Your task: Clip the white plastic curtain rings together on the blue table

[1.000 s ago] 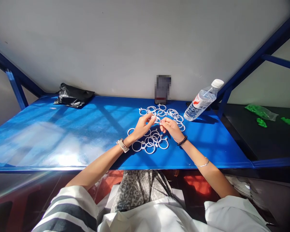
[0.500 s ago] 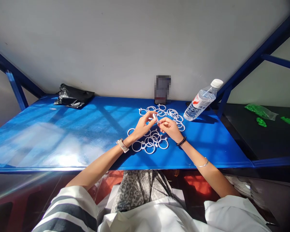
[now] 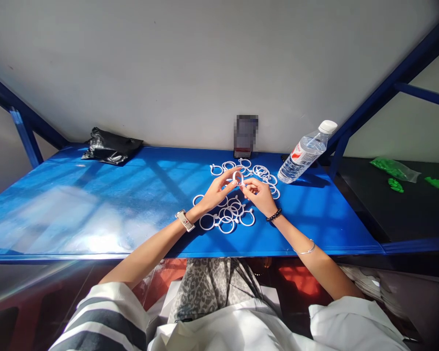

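Observation:
Between my two hands, raised just over the table, is a white curtain ring (image 3: 242, 177) with its round opening turned toward me. My left hand (image 3: 216, 189) grips its left side between thumb and fingers. The fingertips of my right hand (image 3: 259, 193) pinch it low on the right, where the small eyelet seems to be, partly hidden by the fingers. Several loose rings (image 3: 247, 225) lie overlapping on the near side of my hands. Beyond my hands, more white rings (image 3: 216, 174) are spread on the blue tabletop (image 3: 161, 195).
A clear water bottle (image 3: 303, 155) with a white cap stands at the back right. A dark, blurred-out phone-like object (image 3: 246, 135) leans against the wall. At the back left rests a black plastic bag (image 3: 111, 146). Green pieces (image 3: 391, 168) in a bag lie on a dark surface to the right.
The ring has turned between my fingers, from nearly edge-on to showing its round opening. Both hands stay in about the same place.

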{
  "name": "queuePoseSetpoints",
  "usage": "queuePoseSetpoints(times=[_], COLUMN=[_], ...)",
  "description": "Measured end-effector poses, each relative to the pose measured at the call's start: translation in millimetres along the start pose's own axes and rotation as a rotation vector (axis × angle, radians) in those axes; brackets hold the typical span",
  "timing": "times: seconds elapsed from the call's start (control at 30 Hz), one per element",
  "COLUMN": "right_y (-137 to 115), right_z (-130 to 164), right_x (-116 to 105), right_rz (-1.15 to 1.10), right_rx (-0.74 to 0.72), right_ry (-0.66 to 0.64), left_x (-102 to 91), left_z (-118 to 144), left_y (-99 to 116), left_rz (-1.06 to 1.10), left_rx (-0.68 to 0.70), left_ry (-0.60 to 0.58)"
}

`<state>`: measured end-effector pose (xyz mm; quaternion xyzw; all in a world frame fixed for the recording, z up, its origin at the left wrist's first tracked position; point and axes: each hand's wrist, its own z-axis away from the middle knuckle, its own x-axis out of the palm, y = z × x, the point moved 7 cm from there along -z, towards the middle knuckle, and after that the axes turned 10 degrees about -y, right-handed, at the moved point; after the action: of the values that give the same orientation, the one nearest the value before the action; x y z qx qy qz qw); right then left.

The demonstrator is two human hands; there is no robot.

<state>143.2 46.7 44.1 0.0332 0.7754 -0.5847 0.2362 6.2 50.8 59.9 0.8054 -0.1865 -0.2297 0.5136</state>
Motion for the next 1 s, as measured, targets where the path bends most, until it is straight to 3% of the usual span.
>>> queuePoseSetpoints(times=[0.63, 1.0], right_y=[-13, -16], right_z=[5, 6], right_x=[-7, -8], right_rz=[0.219, 0.256], right_rx=[-0.122, -0.141], right_ry=[0.116, 0.115], left_x=[4.9, 4.8], left_z=[-1, -1], left_y=[4, 4], left_rz=[0.083, 0.094], left_rx=[0.003, -0.006], left_ry=[-0.111, -0.109])
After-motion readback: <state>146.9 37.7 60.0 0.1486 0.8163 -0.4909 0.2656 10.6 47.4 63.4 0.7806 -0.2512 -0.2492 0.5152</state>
